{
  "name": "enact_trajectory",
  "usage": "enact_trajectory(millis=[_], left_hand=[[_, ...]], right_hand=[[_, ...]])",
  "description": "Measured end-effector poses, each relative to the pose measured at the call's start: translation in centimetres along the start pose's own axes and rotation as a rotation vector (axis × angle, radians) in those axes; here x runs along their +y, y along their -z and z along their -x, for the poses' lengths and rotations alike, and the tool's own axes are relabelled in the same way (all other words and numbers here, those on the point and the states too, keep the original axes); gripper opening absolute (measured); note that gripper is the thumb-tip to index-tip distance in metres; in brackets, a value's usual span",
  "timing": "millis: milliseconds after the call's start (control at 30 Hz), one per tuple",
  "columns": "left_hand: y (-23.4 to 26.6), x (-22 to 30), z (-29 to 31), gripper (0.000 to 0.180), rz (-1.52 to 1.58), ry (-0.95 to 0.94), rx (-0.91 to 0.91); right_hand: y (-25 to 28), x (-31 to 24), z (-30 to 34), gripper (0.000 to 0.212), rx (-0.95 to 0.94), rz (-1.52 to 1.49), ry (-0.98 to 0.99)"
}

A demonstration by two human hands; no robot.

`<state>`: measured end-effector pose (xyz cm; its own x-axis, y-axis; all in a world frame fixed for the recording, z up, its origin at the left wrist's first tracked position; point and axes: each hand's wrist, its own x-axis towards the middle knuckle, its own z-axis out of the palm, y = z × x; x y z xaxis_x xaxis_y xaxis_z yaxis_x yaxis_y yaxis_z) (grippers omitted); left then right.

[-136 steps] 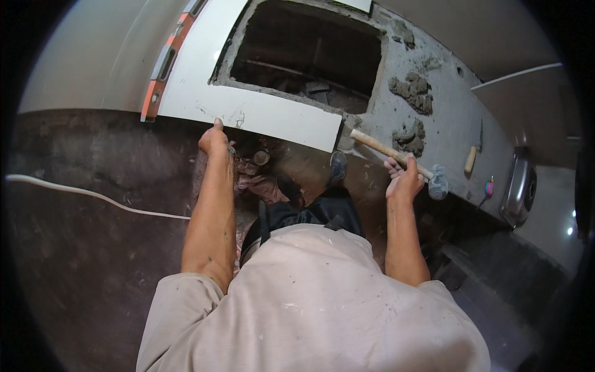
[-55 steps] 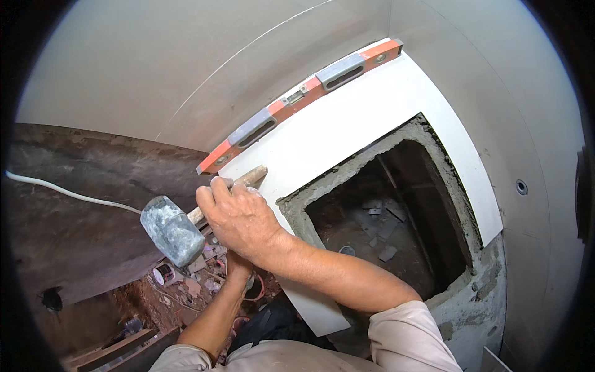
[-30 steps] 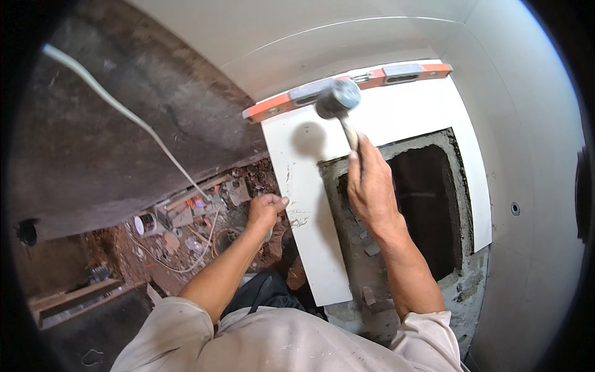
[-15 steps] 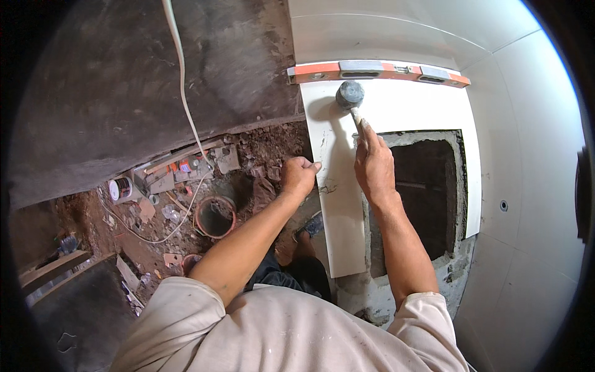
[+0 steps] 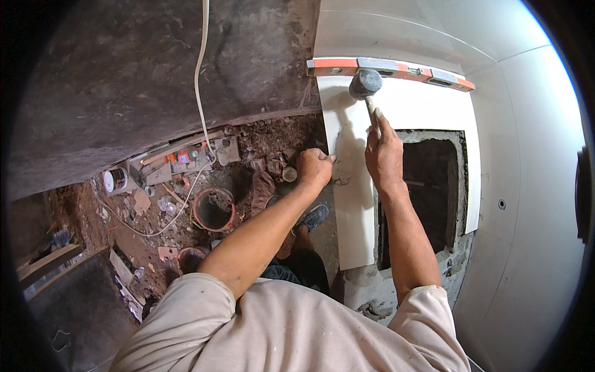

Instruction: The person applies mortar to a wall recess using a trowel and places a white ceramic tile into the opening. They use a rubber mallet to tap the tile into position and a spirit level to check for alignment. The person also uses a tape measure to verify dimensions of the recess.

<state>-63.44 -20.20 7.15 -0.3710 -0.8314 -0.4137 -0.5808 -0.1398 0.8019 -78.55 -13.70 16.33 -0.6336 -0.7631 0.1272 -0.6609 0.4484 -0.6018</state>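
Note:
My right hand is wrapped around the pale handle of a mallet with a dark grey, round head. The mallet head is in front of a white tile with a large rectangular cut-out, overlapping the lower edge of an orange and grey spirit level. That level lies along the tile's top edge. My left hand is closed at the tile's left edge, thumb side against it; whatever its curled fingers may hold is hidden. Behind the cut-out shows a dark opening with a rough cement rim.
Rubble covers the ground at left, with a mortar-stained bucket, a white tub and a loose white cable. A dark plastered wall rises behind. White tiled wall stands at right, with a small pipe hole.
The view has shifted, so the tile and both hands appear farther right. The mallet head now overlaps the level's lower edge, where it was just below. My left hand stays at the tile's edge.

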Motion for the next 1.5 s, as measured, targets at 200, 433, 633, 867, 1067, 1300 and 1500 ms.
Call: enact_trajectory(millis=[200,433,633,867,1067,1300,1500], left_hand=[[-0.1,0.0,0.1,0.027,0.009,0.006,0.013],[0.0,0.1,0.1,0.028,0.01,-0.008,0.017],[-0.2,0.2,0.0,0.029,0.069,0.026,0.018],[-0.4,0.0,-0.3,0.028,-0.01,0.019,0.015],[-0.4,0.0,-0.5,0.029,-0.01,0.046,-0.022],[-0.1,0.4,-0.4,0.029,-0.022,0.045,-0.031],[0.0,0.6,-0.2,0.028,-0.047,0.036,-0.015]], right_hand=[[0.1,-0.3,0.9,0.038,-0.001,-0.003,-0.016],[0.7,-0.1,2.1,0.04,0.004,-0.052,0.034],[2.7,0.5,7.1,0.045,-0.151,-0.255,-0.084],[5.4,0.1,20.6,0.056,-0.157,-0.128,-0.171],[7.4,-0.8,30.3,0.056,-0.219,-0.065,-0.339],[7.8,0.2,34.2,0.063,-0.114,-0.081,-0.228],[8.3,0.8,34.2,0.062,-0.136,-0.064,-0.229]])
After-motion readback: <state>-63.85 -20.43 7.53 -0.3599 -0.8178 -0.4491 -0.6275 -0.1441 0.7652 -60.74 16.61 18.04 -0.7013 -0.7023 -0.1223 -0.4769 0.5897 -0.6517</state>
